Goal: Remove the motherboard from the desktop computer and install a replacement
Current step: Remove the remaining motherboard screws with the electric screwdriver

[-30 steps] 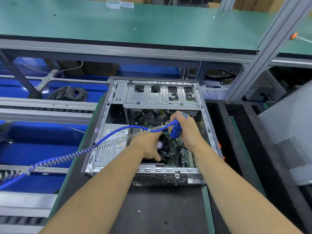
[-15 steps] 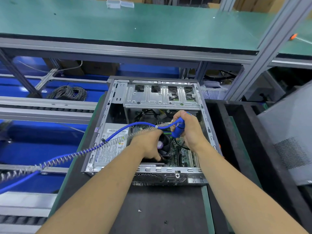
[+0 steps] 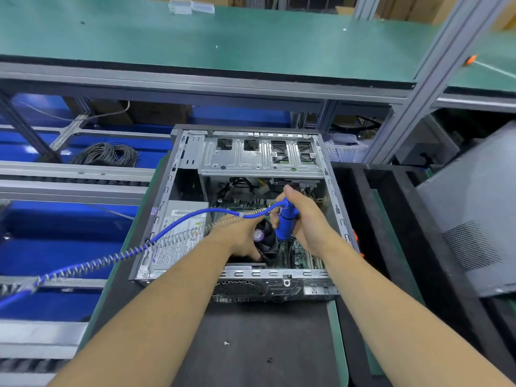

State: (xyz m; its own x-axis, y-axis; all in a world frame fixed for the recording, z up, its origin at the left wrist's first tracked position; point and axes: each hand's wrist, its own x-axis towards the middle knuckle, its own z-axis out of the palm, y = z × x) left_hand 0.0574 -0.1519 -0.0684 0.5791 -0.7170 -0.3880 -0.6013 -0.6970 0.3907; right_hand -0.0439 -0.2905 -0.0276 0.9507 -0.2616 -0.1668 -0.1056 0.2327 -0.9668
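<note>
While my right hand (image 3: 305, 219) grips the blue cylindrical electric screwdriver (image 3: 286, 223), my left hand (image 3: 240, 238) rests, fingers curled, against the black CPU fan (image 3: 265, 237) inside the open grey metal computer case (image 3: 339, 216).

1. One view only: head-worn camera, wide-angle, looking forward and steeply down over both forearms.
2. The open computer case (image 3: 251, 208) sat at frame centre, near, at arm's reach; left hand (image 3: 240, 237) and right hand (image 3: 307, 219) were inside it.
3. The lower frame took in the dark mat (image 3: 257, 347) just below the camera.
4. The upper frame reached the green shelf (image 3: 223, 37), farther off, its straight edges bowed by the lens.
5. The left edge showed blue bins (image 3: 69, 247), the right edge a grey panel (image 3: 469, 219).
6. No second view, so no shared part.
</note>
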